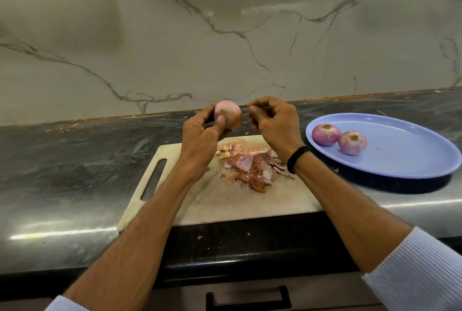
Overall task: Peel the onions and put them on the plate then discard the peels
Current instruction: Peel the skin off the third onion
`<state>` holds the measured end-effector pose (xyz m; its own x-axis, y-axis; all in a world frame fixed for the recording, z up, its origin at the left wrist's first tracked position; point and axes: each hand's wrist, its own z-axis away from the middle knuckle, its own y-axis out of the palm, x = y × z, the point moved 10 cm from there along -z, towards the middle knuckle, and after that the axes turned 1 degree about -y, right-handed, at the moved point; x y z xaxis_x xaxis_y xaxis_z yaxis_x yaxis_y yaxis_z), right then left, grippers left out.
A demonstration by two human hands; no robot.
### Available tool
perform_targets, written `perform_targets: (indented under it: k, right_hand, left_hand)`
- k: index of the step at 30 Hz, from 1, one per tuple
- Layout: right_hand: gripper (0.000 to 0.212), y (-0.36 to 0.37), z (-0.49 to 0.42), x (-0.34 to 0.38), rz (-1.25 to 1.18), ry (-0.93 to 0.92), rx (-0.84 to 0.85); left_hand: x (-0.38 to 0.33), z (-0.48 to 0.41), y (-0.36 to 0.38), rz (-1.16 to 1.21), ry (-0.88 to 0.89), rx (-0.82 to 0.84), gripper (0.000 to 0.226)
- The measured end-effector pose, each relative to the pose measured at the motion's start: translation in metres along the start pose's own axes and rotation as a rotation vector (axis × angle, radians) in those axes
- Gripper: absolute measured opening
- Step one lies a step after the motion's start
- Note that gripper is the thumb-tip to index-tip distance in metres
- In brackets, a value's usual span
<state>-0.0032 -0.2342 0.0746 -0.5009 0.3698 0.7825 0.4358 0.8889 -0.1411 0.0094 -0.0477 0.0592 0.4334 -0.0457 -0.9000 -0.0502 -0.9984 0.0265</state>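
Leans both forearms over a dark surface, across a pale cutting board at its near edge, left of a blue plate. Raises the left hand above the board's far edge, gripping a partly peeled onion, thumb on its near face. Curls the right hand just right of it, fingertips drawn together; cannot tell whether pinching anything. Shows a peel pile on the board, two peeled onions side by side on the plate.

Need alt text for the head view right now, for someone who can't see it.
The left hand holds a partly peeled onion above a cutting board heaped with peels, the right hand curled beside it. Two peeled onions sit on a blue plate.
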Motion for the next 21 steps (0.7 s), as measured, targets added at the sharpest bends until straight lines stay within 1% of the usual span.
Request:
perform_targets:
  k: [2,4,6,8,10,12,15,18,21]
  right_hand:
    - [0.010,0.004,0.001,0.006,-0.021,-0.041,0.026]
    - [0.020,0.012,0.003,0.011,-0.018,-0.077,0.093]
    - [0.029,0.022,0.007,0.017,0.043,-0.133,0.168]
    - [0.034,0.028,0.009,0.020,0.062,-0.160,0.208]
    - [0.035,0.029,0.009,0.021,0.043,-0.161,0.223]
    - [0.033,0.029,0.008,0.020,0.023,-0.147,0.233]
    - [0.034,0.030,0.009,0.022,0.033,-0.153,0.250]
    - [0.039,0.031,0.014,0.027,0.094,-0.216,0.257]
    - [0.041,0.033,0.017,0.033,0.156,-0.284,0.262]
  left_hand:
    - [0.002,0.000,0.000,0.000,-0.020,0.004,0.040]
    - [0.002,0.000,0.001,-0.015,-0.028,0.011,0.046]
    - [0.000,0.001,0.003,0.001,-0.020,0.024,0.045]
    - [-0.002,0.001,0.004,0.021,-0.007,0.034,0.039]
    - [-0.004,0.001,0.005,0.017,0.014,0.053,0.033]
    - [-0.002,0.001,0.007,0.012,0.017,0.077,0.035]
    - [0.003,0.000,0.009,0.048,-0.032,0.101,0.038]
    - [0.006,0.000,0.011,0.126,-0.088,0.111,0.041]
    - [0.007,0.002,0.012,0.138,-0.113,0.112,0.038]
